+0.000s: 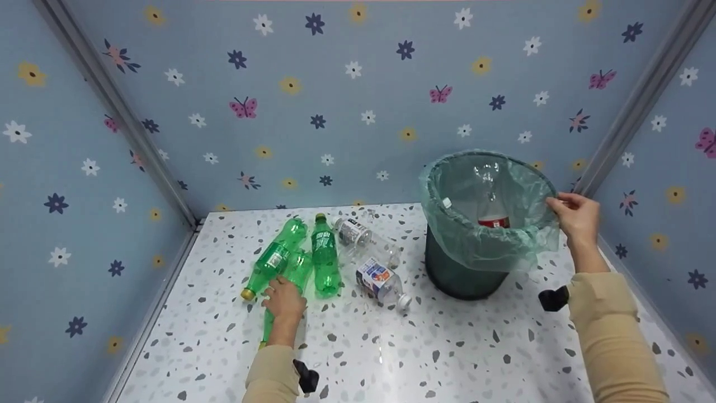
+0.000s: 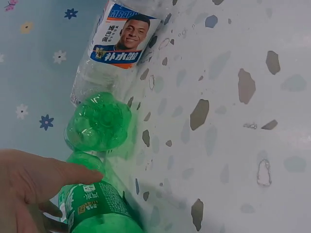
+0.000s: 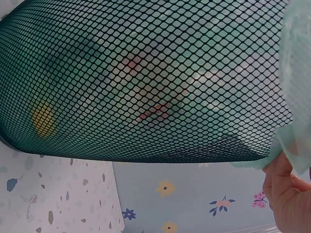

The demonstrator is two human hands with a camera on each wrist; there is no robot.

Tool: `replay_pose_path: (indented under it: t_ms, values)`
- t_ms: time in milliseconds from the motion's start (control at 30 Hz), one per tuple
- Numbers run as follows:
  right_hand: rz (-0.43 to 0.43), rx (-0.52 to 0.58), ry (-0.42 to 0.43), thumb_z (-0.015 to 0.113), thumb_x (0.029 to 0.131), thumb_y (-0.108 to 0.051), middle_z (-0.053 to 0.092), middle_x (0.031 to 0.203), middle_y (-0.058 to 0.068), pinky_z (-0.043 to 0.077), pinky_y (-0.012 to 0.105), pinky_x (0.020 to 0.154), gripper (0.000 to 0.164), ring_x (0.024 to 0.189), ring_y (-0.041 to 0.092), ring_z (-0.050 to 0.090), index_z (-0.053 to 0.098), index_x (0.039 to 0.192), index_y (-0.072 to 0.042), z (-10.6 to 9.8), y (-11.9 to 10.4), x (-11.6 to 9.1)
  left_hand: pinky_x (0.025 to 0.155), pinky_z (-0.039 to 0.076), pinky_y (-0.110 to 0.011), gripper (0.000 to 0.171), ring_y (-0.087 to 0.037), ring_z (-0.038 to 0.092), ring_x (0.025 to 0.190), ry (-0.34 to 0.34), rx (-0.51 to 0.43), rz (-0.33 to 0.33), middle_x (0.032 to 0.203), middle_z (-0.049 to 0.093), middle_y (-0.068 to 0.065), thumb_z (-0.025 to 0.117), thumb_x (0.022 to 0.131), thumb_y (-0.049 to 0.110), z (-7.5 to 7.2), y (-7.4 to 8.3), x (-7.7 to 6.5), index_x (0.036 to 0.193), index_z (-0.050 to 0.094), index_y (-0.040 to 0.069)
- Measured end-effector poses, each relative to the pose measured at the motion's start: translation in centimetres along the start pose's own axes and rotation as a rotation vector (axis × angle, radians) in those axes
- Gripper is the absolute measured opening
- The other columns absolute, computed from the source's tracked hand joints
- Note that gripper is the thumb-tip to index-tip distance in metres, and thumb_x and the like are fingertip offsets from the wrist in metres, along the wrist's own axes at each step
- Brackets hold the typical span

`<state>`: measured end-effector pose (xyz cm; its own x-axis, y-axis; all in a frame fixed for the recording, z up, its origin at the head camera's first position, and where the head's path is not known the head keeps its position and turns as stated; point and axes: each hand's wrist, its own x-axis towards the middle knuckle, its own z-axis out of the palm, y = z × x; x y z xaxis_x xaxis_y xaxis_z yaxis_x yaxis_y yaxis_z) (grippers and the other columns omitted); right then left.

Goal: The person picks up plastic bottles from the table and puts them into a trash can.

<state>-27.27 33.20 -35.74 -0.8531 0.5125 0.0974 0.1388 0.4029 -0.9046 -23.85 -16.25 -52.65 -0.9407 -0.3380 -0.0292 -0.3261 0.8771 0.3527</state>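
Observation:
At the left of the head view, my left hand (image 1: 284,302) lies over a green plastic bottle (image 1: 299,268) on the tabletop. In the left wrist view its fingers bend around the labelled part of that green bottle (image 2: 99,206). Two more green bottles, one with a yellow cap (image 1: 272,260) and one upright in line beside it (image 1: 324,252), lie close by. My right hand (image 1: 579,218) pinches the rim of a dark mesh trash bin (image 1: 461,274) and its pale green liner bag (image 1: 481,246). Inside the bin stands a clear bottle with a red label (image 1: 492,207).
Two clear bottles, one with a dark-and-white label (image 1: 352,230) and one with a blue-and-orange label (image 1: 377,280), lie between the green bottles and the bin. A flower-patterned wall (image 1: 358,95) rises behind the speckled tabletop (image 1: 391,352), with side panels left and right.

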Motion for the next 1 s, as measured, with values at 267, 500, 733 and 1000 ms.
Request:
replay_pose_path:
  t_ms: [267, 500, 733, 1000]
  values:
    - [0.009, 0.003, -0.014, 0.059, 0.084, -0.02, 0.048, 0.074, -0.011, 0.039, 0.013, 0.054, 0.044, 0.065, 0.002, 0.044, 0.053, 0.119, 0.005, 0.1, 0.2, 0.1, 0.079, 0.036, -0.061, 0.067, -0.05, 0.039, 0.107, -0.049, -0.023, -0.076, 0.115, 0.038, -0.04, 0.059, 0.082, 0.015, 0.4, -1.0, 0.0, 0.127, 0.024, -0.021]
    - [0.003, 0.019, -0.004, 0.058, 0.084, -0.02, 0.048, 0.073, -0.012, 0.039, 0.013, 0.055, 0.043, 0.066, 0.001, 0.045, 0.053, 0.119, 0.005, 0.1, 0.2, 0.2, 0.07, 0.042, -0.057, 0.06, -0.045, 0.051, 0.092, -0.031, -0.09, -0.065, 0.099, 0.049, -0.035, 0.066, 0.076, 0.017, 0.0, -1.4, 0.0, 0.113, 0.038, -0.021]
    - [0.014, 0.015, -0.016, 0.059, 0.084, -0.021, 0.049, 0.076, -0.01, 0.039, 0.013, 0.053, 0.044, 0.067, 0.003, 0.045, 0.052, 0.119, 0.005, 0.0, 0.1, 0.3, 0.066, 0.045, -0.052, 0.054, -0.043, 0.054, 0.087, -0.062, -0.162, -0.064, 0.095, 0.053, -0.031, 0.067, 0.076, 0.02, -0.7, -1.6, -0.3, 0.107, 0.042, -0.018]
    - [0.01, 0.018, -0.011, 0.059, 0.084, -0.02, 0.048, 0.076, -0.01, 0.039, 0.012, 0.056, 0.044, 0.067, 0.002, 0.045, 0.052, 0.119, 0.005, 0.1, 0.1, 0.2, 0.064, 0.046, -0.049, 0.065, -0.04, 0.057, 0.083, -0.038, -0.206, -0.003, 0.096, 0.054, -0.03, 0.068, 0.075, 0.024, -1.8, -0.4, -0.7, 0.114, 0.039, -0.019]
